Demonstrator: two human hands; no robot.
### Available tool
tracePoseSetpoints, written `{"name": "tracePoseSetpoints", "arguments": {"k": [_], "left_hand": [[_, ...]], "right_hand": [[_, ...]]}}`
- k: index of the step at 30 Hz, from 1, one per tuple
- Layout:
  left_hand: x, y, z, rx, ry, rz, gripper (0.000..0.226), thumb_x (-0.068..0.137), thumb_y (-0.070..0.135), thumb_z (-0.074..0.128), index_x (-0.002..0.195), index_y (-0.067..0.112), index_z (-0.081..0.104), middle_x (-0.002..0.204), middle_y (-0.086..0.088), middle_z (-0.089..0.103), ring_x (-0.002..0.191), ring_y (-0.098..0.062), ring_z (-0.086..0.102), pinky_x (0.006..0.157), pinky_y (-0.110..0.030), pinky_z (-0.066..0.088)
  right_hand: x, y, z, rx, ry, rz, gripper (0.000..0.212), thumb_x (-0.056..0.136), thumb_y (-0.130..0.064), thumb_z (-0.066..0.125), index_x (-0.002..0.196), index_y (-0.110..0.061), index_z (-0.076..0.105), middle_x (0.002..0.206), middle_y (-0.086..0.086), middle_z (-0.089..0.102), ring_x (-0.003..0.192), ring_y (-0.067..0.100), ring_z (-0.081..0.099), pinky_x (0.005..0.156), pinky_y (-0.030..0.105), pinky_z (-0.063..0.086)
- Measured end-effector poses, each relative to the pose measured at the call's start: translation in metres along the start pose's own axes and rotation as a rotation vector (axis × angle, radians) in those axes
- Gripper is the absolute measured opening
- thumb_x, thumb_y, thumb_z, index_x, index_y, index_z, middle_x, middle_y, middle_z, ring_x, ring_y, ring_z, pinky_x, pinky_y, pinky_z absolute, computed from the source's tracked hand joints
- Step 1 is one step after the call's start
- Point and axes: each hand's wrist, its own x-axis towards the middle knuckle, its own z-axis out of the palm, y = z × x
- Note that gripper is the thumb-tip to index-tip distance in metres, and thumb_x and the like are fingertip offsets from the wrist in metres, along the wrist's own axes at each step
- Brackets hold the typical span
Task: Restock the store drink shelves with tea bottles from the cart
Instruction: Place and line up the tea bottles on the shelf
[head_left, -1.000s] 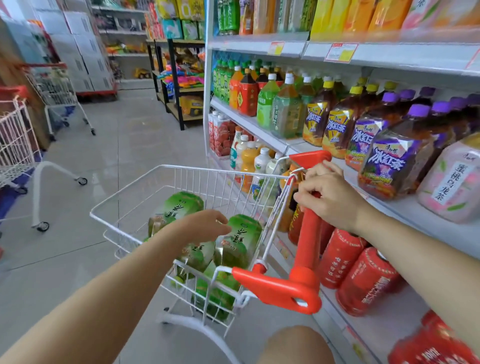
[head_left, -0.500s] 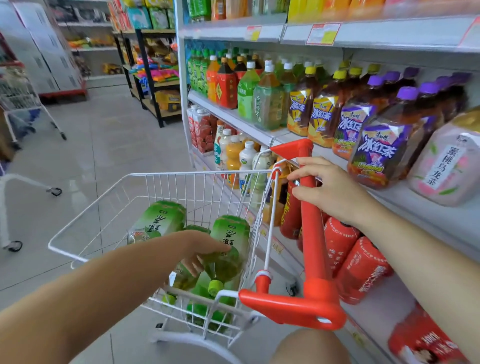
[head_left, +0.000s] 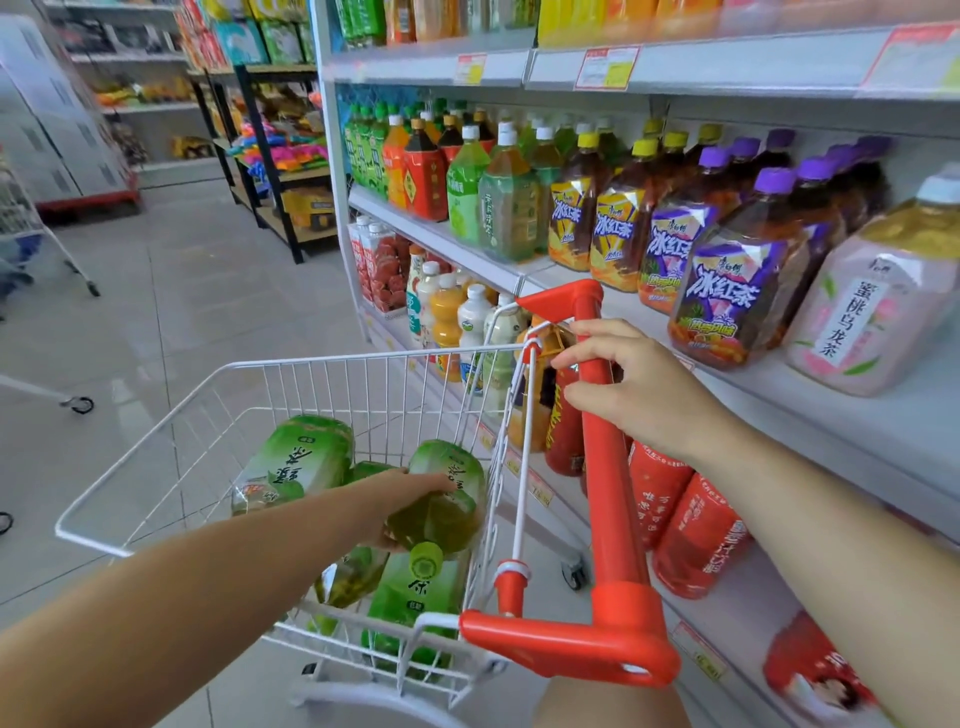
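Fingers (head_left: 441, 480) of left hand (head_left: 410, 499): curled over the shoulder of a green tea bottle (head_left: 441, 499), clamped on it; fingertips mostly hidden behind the bottle. Bottle: clear plastic, glossy green label, green ribbed cap pointing toward lower frame, amber-green liquid; lies tilted in the cart (head_left: 156, 452), lower centre of frame. Cart: white wire mesh basket, smooth red plastic handle (head_left: 608, 499). Further green bottles (head_left: 296, 462) lie beneath and beside, partly covered by the forearm. Right hand (head_left: 628, 384): fingers wrapped loosely on the red handle bar, centre right. Drink shelves (head_left: 857, 431): grey metal, right of frame, stocked with purple-capped bottles (head_left: 732, 291) and a pink-labelled bottle (head_left: 872, 306); far-right and lower-right items blurred, cut off by frame edge.
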Motion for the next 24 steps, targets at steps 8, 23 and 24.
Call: {"name": "tracePoseSetpoints", "arguments": {"k": [8,23,24], "left_hand": [[-0.028,0.011,-0.017,-0.086,0.135,0.223,0.064,0.079,0.026,0.071,0.137,0.026,0.044,0.101,-0.012,0.059,0.085,-0.028,0.065,0.072,-0.041,0.059],[-0.163,0.074,-0.018,0.584,0.669,1.235,0.063,0.069,0.037,0.076,0.128,0.037,0.055,0.136,0.004,0.050,0.118,-0.022,0.044,0.095,-0.031,0.035],[-0.169,0.081,-0.014,0.632,0.691,1.300,0.063,0.068,0.043,0.070,0.129,0.037,0.054,0.136,0.003,0.050,0.116,-0.025,0.044,0.094,-0.035,0.038]], "right_hand": [[-0.001,0.004,0.001,0.040,0.006,-0.004,0.024,0.080,-0.012,0.064,0.094,-0.032,0.067,0.134,-0.017,0.042,0.118,-0.003,0.038,0.080,0.001,0.028],[-0.008,-0.028,-0.043,-0.212,0.024,-0.270,0.095,0.071,-0.035,0.079,0.146,-0.034,0.021,0.152,-0.012,0.022,0.130,-0.007,0.020,0.108,0.018,0.019],[-0.011,-0.029,-0.053,-0.231,0.058,-0.317,0.097,0.070,-0.035,0.080,0.145,-0.036,0.020,0.154,-0.011,0.019,0.137,-0.003,0.018,0.113,0.026,0.021]]}}
